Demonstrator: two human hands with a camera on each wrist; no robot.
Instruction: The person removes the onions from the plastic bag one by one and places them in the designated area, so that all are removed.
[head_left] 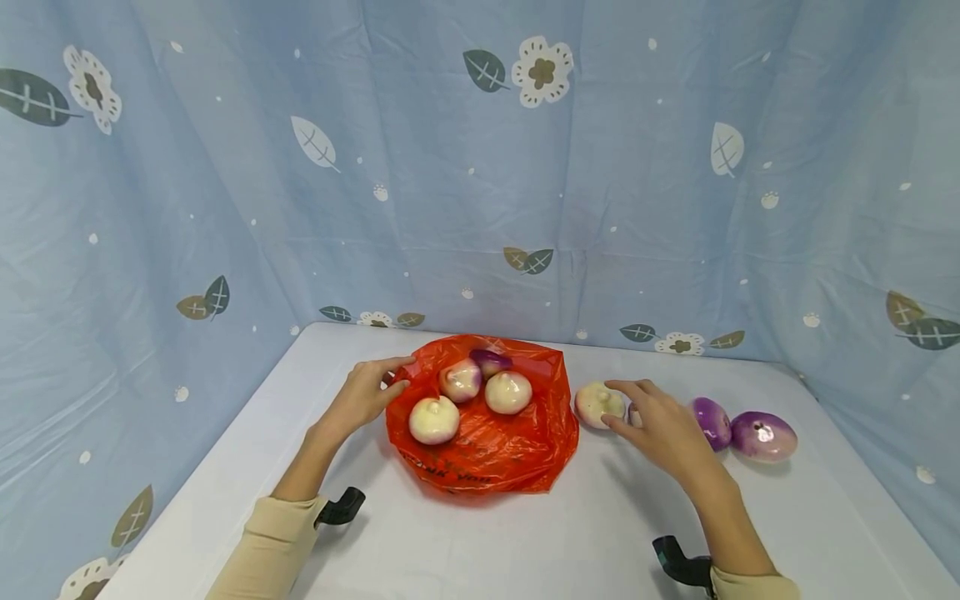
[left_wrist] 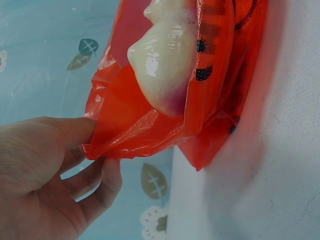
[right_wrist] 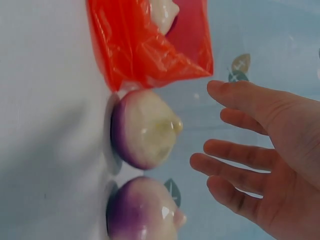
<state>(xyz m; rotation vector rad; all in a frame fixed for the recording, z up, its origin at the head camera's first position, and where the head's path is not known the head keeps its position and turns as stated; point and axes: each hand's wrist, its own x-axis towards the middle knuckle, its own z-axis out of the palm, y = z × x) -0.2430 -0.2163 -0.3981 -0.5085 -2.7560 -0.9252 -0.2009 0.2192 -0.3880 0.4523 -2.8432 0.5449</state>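
Centrally on white table [head_left: 465,550], red plastic bag [head_left: 480,454] with mouth spread upward and dark lettering along near side. Inside bag, front pale onion [head_left: 433,420] toward left, rear pale onion [head_left: 460,381] behind, right pale onion [head_left: 508,392] beside, and purple vegetable [head_left: 491,362] at back. At bag's left edge, left hand [head_left: 360,396], thumb and fingers pinching thin plastic rim. Just beside bag's right side, loose pale onion [head_left: 600,405], upright, stem tip up. Above it, right hand [head_left: 660,425], fingers apart and loosely bent, clear of onion in right wrist view. Next in row, second loose onion [right_wrist: 142,212], purple below and pale above, mostly hidden from head view. Farther right, inner purple onion [head_left: 711,423] and outer purple onion [head_left: 763,437], close together. Around wrists, beige sleeves [head_left: 262,542] and black wrist devices [head_left: 341,507]. Behind everything, blue curtain [head_left: 450,167] with printed leaves and flowers.
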